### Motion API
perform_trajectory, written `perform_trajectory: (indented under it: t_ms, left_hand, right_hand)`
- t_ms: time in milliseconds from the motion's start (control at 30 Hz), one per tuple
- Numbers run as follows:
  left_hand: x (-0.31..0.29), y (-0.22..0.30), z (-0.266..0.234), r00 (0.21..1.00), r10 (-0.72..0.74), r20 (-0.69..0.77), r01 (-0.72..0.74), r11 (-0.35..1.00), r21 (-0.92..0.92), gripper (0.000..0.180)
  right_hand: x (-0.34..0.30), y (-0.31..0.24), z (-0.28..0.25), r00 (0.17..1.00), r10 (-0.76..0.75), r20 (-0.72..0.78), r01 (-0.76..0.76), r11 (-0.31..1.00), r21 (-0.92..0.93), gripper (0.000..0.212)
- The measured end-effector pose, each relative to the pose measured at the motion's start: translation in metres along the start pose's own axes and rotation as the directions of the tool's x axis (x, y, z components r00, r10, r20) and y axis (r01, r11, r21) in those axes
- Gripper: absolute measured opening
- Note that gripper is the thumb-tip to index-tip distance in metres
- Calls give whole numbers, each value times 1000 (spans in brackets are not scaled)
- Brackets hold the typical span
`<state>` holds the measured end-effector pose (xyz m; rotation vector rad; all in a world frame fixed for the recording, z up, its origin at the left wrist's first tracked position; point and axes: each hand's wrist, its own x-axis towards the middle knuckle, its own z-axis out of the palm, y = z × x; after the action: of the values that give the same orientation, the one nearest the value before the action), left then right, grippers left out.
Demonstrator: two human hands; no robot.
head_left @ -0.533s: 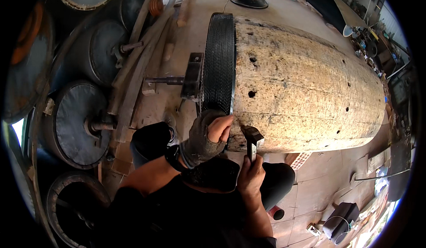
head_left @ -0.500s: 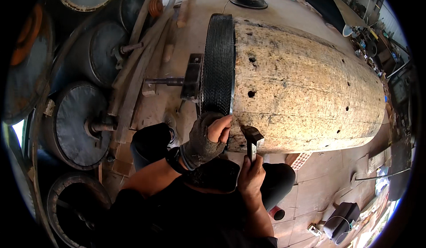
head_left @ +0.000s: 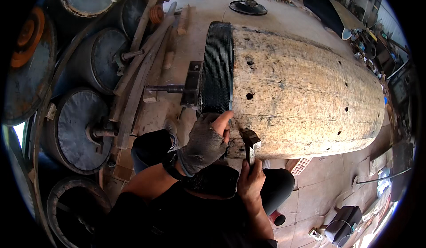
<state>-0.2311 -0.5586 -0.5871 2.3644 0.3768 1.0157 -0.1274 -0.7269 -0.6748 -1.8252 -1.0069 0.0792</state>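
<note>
A large wooden drum lies on its side in front of me, pale and pitted with dark holes. Black ribbed strip is wound around its left end. My left hand, in a dark fingerless glove, is closed at the near edge of this strip, with bare thumb and fingertips at the border with the wood. What lies under the fingers is partly hidden. My bare right hand grips a hammer by its handle, its head up against or just in front of the drum's near side; contact cannot be judged.
A metal shaft sticks out from the drum's left end. Several dark rollers are stacked at left beside long wooden planks. Beyond the drum a round black disc rests on the floor. A dark box-like object stands at lower right.
My left hand has rolled so more of the glove's back shows, staying at the strip's edge. The hammer head has dipped slightly. The drum appears a little lower in view.
</note>
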Motion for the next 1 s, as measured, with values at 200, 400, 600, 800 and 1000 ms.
perform_trajectory:
  t_ms: [200, 400, 600, 800, 1000]
  left_hand:
    - [8, 3, 18, 991, 83, -106, -62, 980, 191, 71]
    - [4, 6, 24, 987, 19, -157, 29, 954, 299, 65]
    - [3, 18, 15, 984, 89, -156, -17, 910, 414, 76]
    - [-92, 7, 19, 974, 154, 167, -205, 911, 359, 50]
    - [-145, -15, 49, 894, 67, 443, -180, 959, 218, 57]
  right_hand:
    - [4, -14, -7, 989, -144, -32, 144, 990, 6, 21]
    - [6, -17, -10, 993, -120, 2, 120, 993, -7, 24]
    - [16, -20, -5, 998, -67, 11, 68, 997, -39, 14]
    - [7, -14, 5, 999, -39, -4, 38, 990, -138, 22]
    - [-7, -14, 2, 979, -86, -183, 131, 959, 250, 32]
